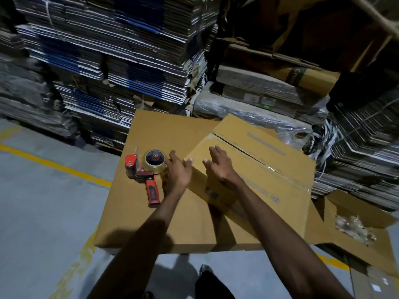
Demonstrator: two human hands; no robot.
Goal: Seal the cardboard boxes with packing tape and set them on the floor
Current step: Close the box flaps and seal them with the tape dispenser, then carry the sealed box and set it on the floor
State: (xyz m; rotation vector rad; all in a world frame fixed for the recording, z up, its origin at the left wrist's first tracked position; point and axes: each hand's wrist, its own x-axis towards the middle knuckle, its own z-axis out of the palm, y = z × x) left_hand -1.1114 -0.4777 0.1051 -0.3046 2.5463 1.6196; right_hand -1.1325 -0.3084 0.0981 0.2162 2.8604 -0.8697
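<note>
Brown cardboard box (254,167), clear tape along its top seam, lying on a larger flat brown carton (155,212).

Long axis and seam run from upper left to lower right; near corner points at the red-handled tape dispenser (146,173) just beside it. Left hand (178,171) open, fingers curled on that corner; right hand (220,165) open, flat on the top. Open carton of clear plastic (356,225) at right.

arms: two, bare from upper forearm to wrist, no sleeves in view | left hand (178,172): bare, no glove, ring or watch | right hand (220,166): bare, likewise | legs: dark trousers (212,285)
</note>
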